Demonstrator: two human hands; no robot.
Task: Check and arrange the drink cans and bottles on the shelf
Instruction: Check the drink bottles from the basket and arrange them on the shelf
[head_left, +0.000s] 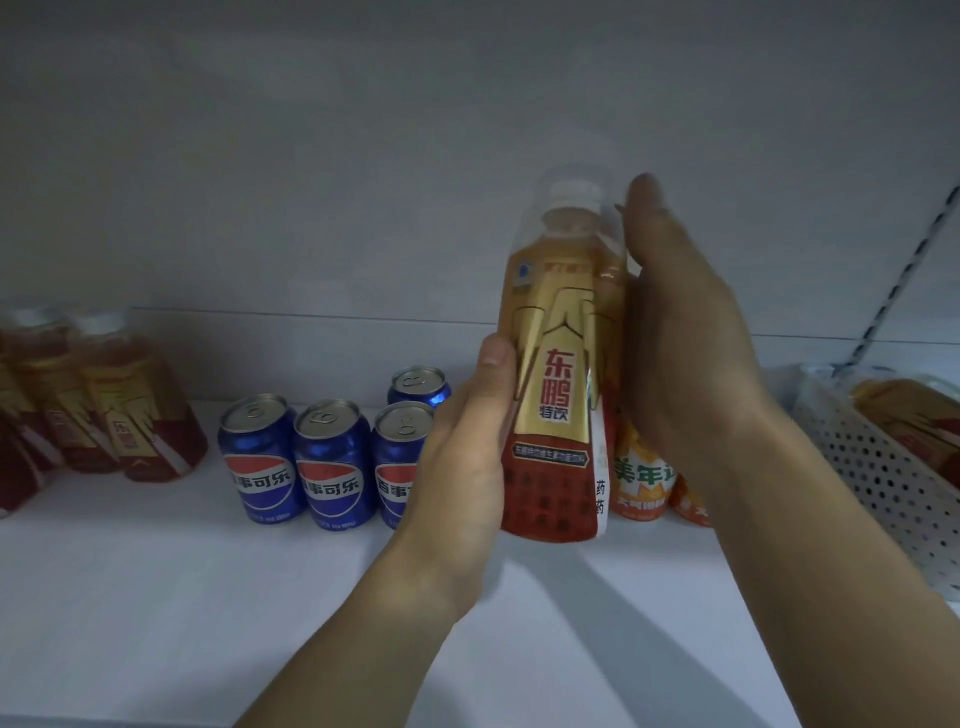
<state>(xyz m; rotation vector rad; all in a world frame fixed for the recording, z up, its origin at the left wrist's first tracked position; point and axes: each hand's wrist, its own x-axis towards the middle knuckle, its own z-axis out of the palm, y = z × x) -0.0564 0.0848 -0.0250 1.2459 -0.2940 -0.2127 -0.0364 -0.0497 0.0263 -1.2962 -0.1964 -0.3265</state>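
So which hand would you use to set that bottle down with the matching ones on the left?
Probably the left hand: it grips the bottle low on its label and lies nearer the matching bottles. The right hand lies flat on the far side.

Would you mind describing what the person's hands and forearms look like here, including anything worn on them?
Both forearms are bare as far as the frame shows: no sleeves, gloves or watch. The left hand and right hand show no rings or bracelets on their visible parts. The left thumbnail is short and unpainted. No markings are visible, though the light is dim.
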